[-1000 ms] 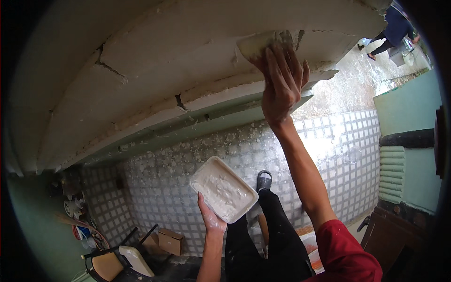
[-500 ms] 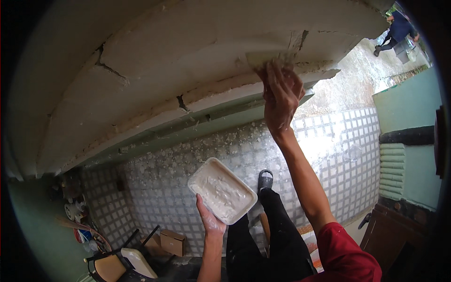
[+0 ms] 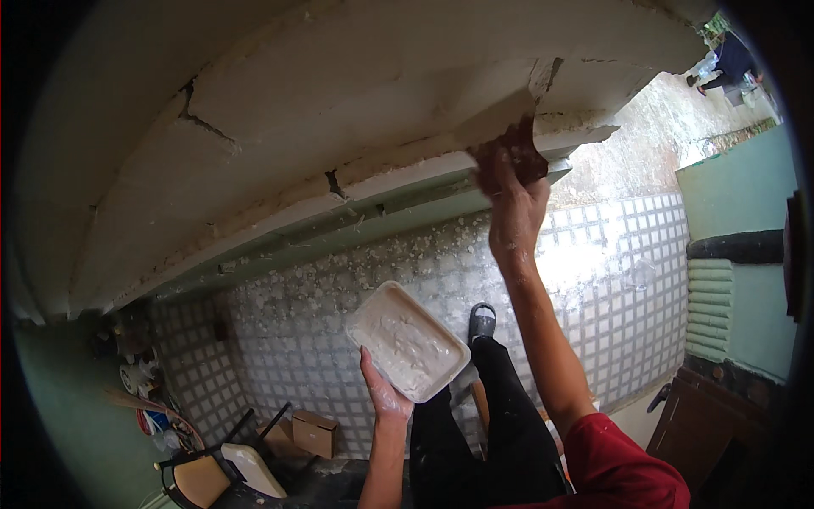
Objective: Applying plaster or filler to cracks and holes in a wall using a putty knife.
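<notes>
My left hand (image 3: 388,394) grips the lower left edge of a white rectangular tub (image 3: 356,327), its thumb along the side. Wet white putty (image 3: 411,339) with a lumpy surface lies in the tub. Overhead, my right hand (image 3: 517,204) is closed on a wide putty knife (image 3: 517,157) with a dark reddish handle, slightly blurred. Its pale, broad blade lies at or very near the plaster surface (image 3: 339,93), just above the ledge; firm contact is hard to judge. A dark crack (image 3: 555,72) runs beside the blade's upper corner.
More cracks (image 3: 203,123) mark the plaster, and a chipped ledge (image 3: 373,178) runs along it. Below is a tiled floor (image 3: 305,314) spattered with white bits. A chair (image 3: 199,483) and a cardboard box (image 3: 314,434) stand lower left. Another person (image 3: 733,64) is outside, upper right.
My right hand has moved slightly down and right, turning the putty knife so its blade and handle show more. The tub has shifted slightly right. The person outside has changed posture.
</notes>
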### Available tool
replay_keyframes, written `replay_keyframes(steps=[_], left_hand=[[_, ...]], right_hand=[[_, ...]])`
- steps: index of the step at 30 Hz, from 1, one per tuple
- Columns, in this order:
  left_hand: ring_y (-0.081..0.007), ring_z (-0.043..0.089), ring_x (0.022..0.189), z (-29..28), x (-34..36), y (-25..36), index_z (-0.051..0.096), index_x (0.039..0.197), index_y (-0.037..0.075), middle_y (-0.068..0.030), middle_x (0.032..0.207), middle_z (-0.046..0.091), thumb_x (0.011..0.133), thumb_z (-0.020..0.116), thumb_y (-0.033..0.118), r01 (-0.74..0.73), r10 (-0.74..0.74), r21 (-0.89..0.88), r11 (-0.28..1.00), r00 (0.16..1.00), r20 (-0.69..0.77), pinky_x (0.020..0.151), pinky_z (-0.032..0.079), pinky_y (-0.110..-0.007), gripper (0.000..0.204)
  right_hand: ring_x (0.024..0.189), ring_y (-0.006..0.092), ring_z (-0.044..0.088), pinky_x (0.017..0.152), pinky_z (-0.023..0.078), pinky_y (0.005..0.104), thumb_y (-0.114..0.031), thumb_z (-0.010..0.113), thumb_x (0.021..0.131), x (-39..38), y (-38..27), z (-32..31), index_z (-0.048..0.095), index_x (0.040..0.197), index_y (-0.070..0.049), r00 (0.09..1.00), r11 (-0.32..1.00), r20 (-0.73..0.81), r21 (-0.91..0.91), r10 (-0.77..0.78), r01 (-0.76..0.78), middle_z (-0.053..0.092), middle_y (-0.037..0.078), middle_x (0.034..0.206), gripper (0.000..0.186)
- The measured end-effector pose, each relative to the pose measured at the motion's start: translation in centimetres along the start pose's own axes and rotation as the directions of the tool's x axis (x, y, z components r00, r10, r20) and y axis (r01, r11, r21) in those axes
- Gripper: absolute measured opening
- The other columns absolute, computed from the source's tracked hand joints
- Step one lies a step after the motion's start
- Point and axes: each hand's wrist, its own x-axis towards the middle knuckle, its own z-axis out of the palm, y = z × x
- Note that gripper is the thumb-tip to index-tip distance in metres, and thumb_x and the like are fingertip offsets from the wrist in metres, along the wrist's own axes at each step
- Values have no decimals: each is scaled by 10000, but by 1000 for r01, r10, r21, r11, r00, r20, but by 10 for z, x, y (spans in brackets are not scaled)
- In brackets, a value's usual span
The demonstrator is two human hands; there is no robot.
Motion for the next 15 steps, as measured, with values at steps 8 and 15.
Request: replay_keyframes(steps=[8, 15], left_hand=[[-297, 393, 1311, 5, -5, 5, 288, 1466, 132, -80, 1452, 376, 927, 428, 577, -8, 8, 14, 1000, 1000, 0, 1068, 353, -459, 713], [-293, 398, 1305, -2, -3, 4, 296, 1463, 134, -80, 1447, 382, 927, 429, 579, -40, 40, 12, 999, 999, 9, 1066, 355, -459, 709]], right_hand=[[882, 226, 639, 791, 592, 366, -11, 506, 930, 5, 14, 27, 519, 1053, 76, 910, 777, -16, 527, 413, -344, 603, 143, 1023, 151], [872, 240, 640, 764, 600, 369, 18, 510, 915, 25, 7, 35, 502, 1048, 74, 931, 791, -12, 531, 365, -304, 588, 137, 998, 145]])
